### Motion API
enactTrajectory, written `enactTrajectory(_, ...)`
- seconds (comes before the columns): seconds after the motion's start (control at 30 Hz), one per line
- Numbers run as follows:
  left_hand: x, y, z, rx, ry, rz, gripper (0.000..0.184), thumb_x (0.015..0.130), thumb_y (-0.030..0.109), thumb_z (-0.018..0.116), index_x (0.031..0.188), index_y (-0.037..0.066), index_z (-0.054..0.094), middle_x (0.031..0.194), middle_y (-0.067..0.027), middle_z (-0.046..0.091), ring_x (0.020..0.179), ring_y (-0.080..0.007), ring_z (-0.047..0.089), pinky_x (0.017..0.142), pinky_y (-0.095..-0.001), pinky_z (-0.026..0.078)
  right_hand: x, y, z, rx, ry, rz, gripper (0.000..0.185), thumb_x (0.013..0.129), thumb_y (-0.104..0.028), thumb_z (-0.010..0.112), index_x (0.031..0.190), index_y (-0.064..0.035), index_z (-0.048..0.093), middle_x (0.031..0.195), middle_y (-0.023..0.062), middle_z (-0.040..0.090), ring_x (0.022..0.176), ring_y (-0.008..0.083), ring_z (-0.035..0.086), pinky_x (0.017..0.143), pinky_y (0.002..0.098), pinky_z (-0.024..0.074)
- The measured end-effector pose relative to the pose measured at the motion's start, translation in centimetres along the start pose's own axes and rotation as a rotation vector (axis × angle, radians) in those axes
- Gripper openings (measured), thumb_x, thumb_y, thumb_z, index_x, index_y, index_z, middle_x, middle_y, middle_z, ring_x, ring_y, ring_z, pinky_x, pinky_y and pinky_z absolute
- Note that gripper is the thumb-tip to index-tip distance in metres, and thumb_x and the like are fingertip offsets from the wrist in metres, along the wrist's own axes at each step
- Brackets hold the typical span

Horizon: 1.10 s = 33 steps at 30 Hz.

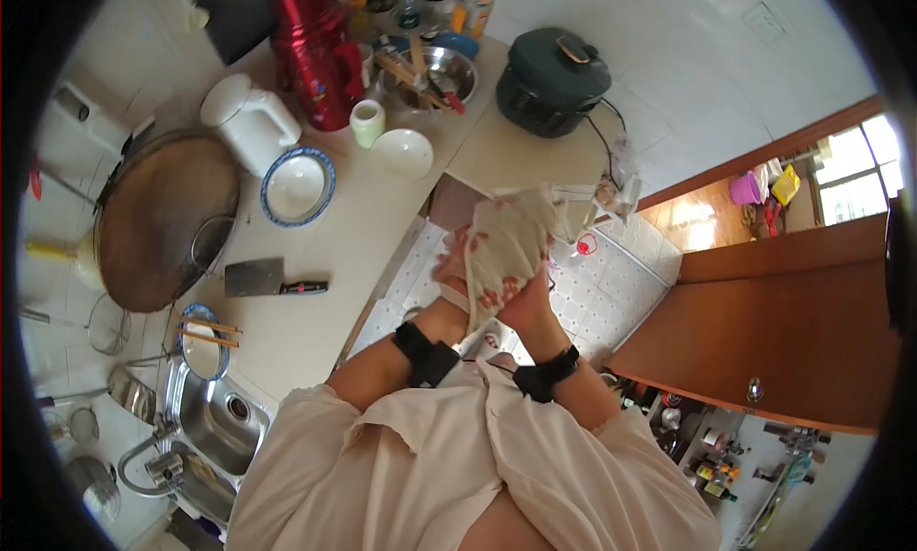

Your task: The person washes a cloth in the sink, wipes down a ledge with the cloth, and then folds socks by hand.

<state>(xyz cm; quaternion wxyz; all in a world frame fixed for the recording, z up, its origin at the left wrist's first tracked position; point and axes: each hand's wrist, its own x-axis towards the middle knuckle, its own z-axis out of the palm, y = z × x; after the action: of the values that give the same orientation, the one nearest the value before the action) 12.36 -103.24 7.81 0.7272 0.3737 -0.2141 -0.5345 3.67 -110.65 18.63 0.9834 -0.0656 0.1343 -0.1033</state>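
Both of my hands are up in front of my body, gripping a bunched pale beige cloth (521, 231) with reddish patches and a thin strap or edge hanging down. My left hand (453, 266) is at the cloth's left side, its fingers partly blurred and closed on the fabric. On the lower right, my right hand (527, 301) is wrapped in the folds, so most of its fingers are hidden. Whether the cloth is an apron or another textile I cannot tell. Black bands are strapped round both wrists.
On the counter to the left lie a cleaver (256, 278), a blue-rimmed bowl (298, 186), a white kettle (239, 121) and a red thermos (320, 64). A dark green cooker (552, 83) stands at the back. A steel sink (215, 422) and a wooden door (764, 331) flank me.
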Motion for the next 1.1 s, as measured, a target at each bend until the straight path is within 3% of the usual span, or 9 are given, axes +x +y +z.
enactTrajectory(0.23, 8.3, -4.2, 10.0, -0.536, -0.329, -0.282, 0.064, 0.105, 0.049, 0.047, 0.155, 0.01, 0.048, 0.16, -0.0125, 0.05, 0.15, -0.0307, 0.042, 0.129, -0.0469, 0.027, -9.4, -13.1, -9.3, -0.15, 0.385, -0.539, 0.052, 0.11, -0.039, 0.042, 0.147, -0.0043, 0.055, 0.143, 0.0165, 0.065, 0.132, 0.0345, 0.061, 0.117, 0.0529, 0.0448)
enactTrajectory(0.27, 9.8, -3.2, 12.3, -0.074, -0.527, -0.025, 0.065, 0.104, 0.045, 0.054, 0.157, 0.01, 0.044, 0.162, -0.0104, 0.047, 0.149, -0.0276, 0.043, 0.127, -0.0457, 0.032, -11.5, -16.5, -11.2, -0.12, 0.403, -0.558, 0.047, 0.11, -0.034, 0.046, 0.144, -0.0043, 0.056, 0.14, 0.0148, 0.066, 0.132, 0.0317, 0.062, 0.116, 0.0513, 0.0458)
enactTrajectory(0.37, 13.5, -6.0, 18.5, -0.43, -0.769, -0.047, 0.068, 0.101, 0.031, 0.064, 0.16, 0.011, 0.039, 0.166, -0.0079, 0.042, 0.15, -0.0249, 0.042, 0.127, -0.0434, 0.034, -18.8, -24.1, -12.3, -0.614, 0.605, -0.873, 0.04, 0.105, -0.022, 0.062, 0.142, -0.0055, 0.057, 0.138, 0.0115, 0.064, 0.129, 0.0262, 0.061, 0.11, 0.0462, 0.0497)
enactTrajectory(0.5, 17.3, -9.8, 25.7, 0.449, -0.67, 0.107, 0.07, 0.1, 0.043, 0.058, 0.16, 0.011, 0.042, 0.162, -0.0138, 0.047, 0.147, -0.0303, 0.047, 0.127, -0.0459, 0.032, -27.8, -33.9, -14.9, -0.374, 0.57, -1.105, 0.03, 0.105, -0.019, 0.063, 0.134, -0.0109, 0.063, 0.127, 0.0102, 0.069, 0.115, 0.0255, 0.069, 0.103, 0.0404, 0.0524)
enactTrajectory(0.63, 24.5, -26.1, 31.9, -0.334, -0.577, -0.37, 0.043, 0.101, 0.041, 0.063, 0.132, 0.011, 0.059, 0.133, -0.009, 0.063, 0.119, -0.0274, 0.061, 0.104, -0.0442, 0.049, -29.3, -35.5, -14.5, -1.688, 0.96, -1.064, 0.015, 0.099, -0.029, 0.07, 0.098, -0.0149, 0.075, 0.084, 0.008, 0.075, 0.078, 0.0238, 0.074, 0.082, 0.0405, 0.0582)
enactTrajectory(0.7, 27.5, -31.8, 36.4, -0.709, -0.469, -0.613, 0.033, 0.102, 0.04, 0.065, 0.118, 0.011, 0.067, 0.119, -0.0065, 0.071, 0.104, -0.026, 0.068, 0.092, -0.0434, 0.057, -28.8, -35.8, -12.6, -2.166, 0.656, -1.376, 0.016, 0.096, -0.023, 0.071, 0.092, -0.007, 0.075, 0.077, 0.0157, 0.071, 0.069, 0.0317, 0.071, 0.066, 0.0409, 0.0558)
enactTrajectory(0.9, 30.8, -30.8, 49.8, -0.124, -0.028, -0.664, 0.032, 0.11, 0.043, 0.052, 0.106, 0.014, 0.065, 0.096, -0.0033, 0.067, 0.089, -0.0188, 0.064, 0.076, -0.0352, 0.055, -34.7, -49.9, -20.0, -1.748, 1.459, -1.186, 0.035, 0.102, -0.033, 0.064, 0.083, -0.005, 0.072, 0.069, 0.0216, 0.066, 0.064, 0.0432, 0.066, 0.059, 0.05, 0.0497)
enactTrajectory(0.93, 31.4, -29.6, 51.5, 0.439, -0.138, -0.544, 0.036, 0.11, 0.044, 0.049, 0.111, 0.013, 0.069, 0.108, -0.0052, 0.071, 0.095, -0.0232, 0.068, 0.083, -0.0404, 0.058, -35.6, -51.6, -20.8, -1.764, 1.475, -1.056, 0.041, 0.106, -0.038, 0.058, 0.08, -0.0077, 0.071, 0.074, 0.0229, 0.069, 0.069, 0.045, 0.069, 0.06, 0.0538, 0.0507)
enactTrajectory(1.1, 42.8, -37.2, 54.6, -0.021, -0.062, -0.857, 0.046, 0.108, 0.047, 0.052, 0.125, 0.006, 0.065, 0.119, -0.0084, 0.074, 0.1, -0.0282, 0.071, 0.091, -0.0466, 0.058, -36.0, -60.0, -23.7, -1.603, 1.567, -1.034, 0.035, 0.108, -0.035, 0.055, 0.097, -0.0066, 0.073, 0.086, 0.0235, 0.074, 0.08, 0.0416, 0.073, 0.071, 0.0496, 0.0551)
